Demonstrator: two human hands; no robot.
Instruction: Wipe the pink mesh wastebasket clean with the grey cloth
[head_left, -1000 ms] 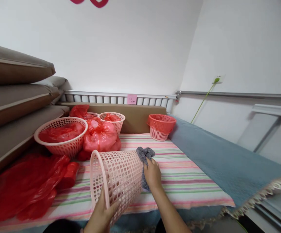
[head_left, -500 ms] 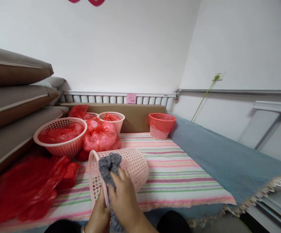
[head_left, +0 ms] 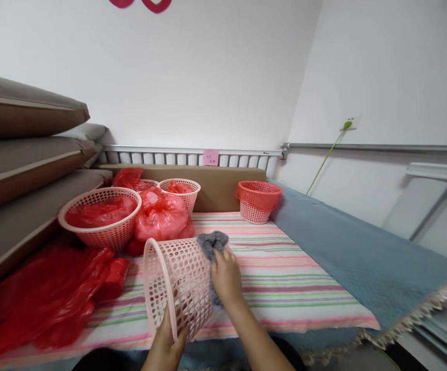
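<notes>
I've got left hand [head_left: 166, 344] gripping tipped basket [head_left: 186, 273], right hand [head_left: 227, 278] clutching grey cloth [head_left: 212, 243]. Round basket [head_left: 117, 236] by sheet [head_left: 288, 286]'s left edge: red plastic [head_left: 101, 213] inside.

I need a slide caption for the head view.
Left hand grips a tipped pink basket by its rim; right hand holds gray cloth against it.

Striped cloth [head_left: 285, 286] beneath red plastic bags [head_left: 49, 293] and pink baskets [head_left: 252, 213]

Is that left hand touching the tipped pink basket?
Touching: the head view shows the left hand gripping the tipped pink basket at its rim.
</notes>
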